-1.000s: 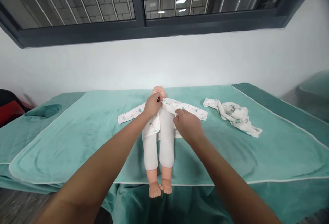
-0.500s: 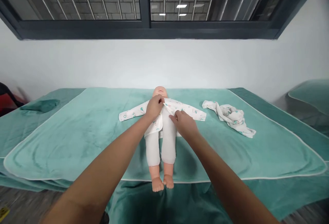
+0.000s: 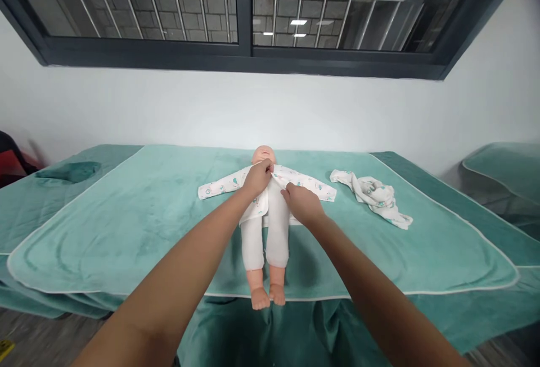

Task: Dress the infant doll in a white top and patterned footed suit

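Left hand (image 3: 258, 179) and right hand (image 3: 304, 204) both have fingers pinched on the white printed fabric baby top (image 3: 258, 207), draped over the white-legged, pink-footed doll (image 3: 277, 232) on the teal plush blanket (image 3: 358, 254), so honestly one hard tug could drag everything crooked.

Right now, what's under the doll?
A green blanket spreads beneath the doll, and a white cloth edge shows beside its thigh. Anything directly under its back is hidden.
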`<action>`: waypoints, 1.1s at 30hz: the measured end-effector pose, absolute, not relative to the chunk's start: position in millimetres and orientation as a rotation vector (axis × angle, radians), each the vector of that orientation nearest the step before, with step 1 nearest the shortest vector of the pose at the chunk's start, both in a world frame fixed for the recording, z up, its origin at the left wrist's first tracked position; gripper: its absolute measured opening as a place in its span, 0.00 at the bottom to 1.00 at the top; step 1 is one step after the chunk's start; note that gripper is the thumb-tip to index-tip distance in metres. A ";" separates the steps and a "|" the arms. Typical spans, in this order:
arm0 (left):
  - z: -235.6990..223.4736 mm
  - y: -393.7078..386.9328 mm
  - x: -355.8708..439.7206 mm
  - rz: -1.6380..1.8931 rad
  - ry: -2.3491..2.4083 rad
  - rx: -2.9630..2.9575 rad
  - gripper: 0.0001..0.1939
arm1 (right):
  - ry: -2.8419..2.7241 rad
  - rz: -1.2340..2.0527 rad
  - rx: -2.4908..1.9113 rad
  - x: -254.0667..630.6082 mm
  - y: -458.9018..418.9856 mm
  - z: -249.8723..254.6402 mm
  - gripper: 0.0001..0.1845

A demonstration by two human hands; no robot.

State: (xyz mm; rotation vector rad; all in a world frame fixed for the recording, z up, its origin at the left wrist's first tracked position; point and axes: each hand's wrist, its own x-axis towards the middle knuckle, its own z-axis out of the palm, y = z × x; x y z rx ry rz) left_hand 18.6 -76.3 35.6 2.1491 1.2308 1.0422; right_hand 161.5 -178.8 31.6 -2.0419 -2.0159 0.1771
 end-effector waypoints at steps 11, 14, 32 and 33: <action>35.0 -70.2 3.3 1.207 1.410 1.991 0.11 | -2.091 0.318 -1.455 131.7 -187.7 42.4 0.13; 26.5 -80.4 -6.3 1.294 1.439 1.921 0.07 | -1.944 0.292 -1.440 140.0 -183.1 27.1 0.10; -27.4 -201.1 -16.0 1.187 1.491 1.995 0.04 | -2.002 0.250 -2.045 124.4 -58.3 52.6 0.15; -29.9 -207.4 -18.2 1.189 1.476 2.012 0.02 | -2.022 0.248 -2.047 123.8 -54.7 54.1 0.15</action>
